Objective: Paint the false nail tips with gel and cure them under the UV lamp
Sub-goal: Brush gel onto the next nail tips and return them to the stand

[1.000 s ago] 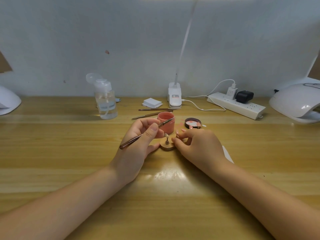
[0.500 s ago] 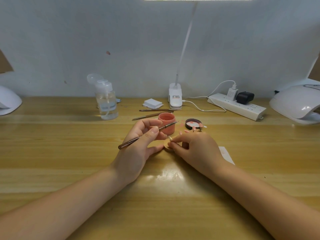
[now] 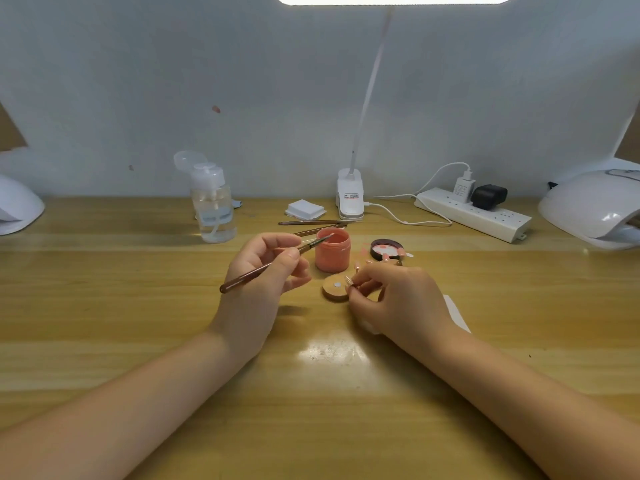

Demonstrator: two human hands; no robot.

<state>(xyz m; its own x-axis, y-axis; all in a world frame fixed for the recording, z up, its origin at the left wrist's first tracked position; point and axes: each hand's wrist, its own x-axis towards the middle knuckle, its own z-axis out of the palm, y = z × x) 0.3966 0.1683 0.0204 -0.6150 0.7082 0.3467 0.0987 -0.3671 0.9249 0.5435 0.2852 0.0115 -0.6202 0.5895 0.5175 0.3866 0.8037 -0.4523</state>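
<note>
My left hand [image 3: 263, 271] pinches a thin brown gel brush [image 3: 273, 263], whose bristle end reaches over the rim of the open pink gel pot [image 3: 333, 252]. My right hand [image 3: 394, 299] pinches a small nail tip holder [image 3: 349, 281] just off the right edge of a round wooden stand [image 3: 334, 289] with a small metal disc at its centre. The pot's dark lid [image 3: 386, 249] lies behind my right hand, with painted pink nail tips [image 3: 398, 253] on and beside it. A white UV lamp [image 3: 595, 209] stands at the far right.
Two more brushes [image 3: 313, 226] lie behind the pot. A clear pump bottle [image 3: 213, 206], white pads [image 3: 305, 209], a clip desk lamp [image 3: 350, 199] and a power strip [image 3: 474, 213] line the back. A second white lamp [image 3: 17, 206] sits far left. White paper [image 3: 457, 311] lies under my right wrist.
My right hand lifted the small holder off the wooden stand, baring its metal disc. My left hand swung the brush tip up to the pot's rim.
</note>
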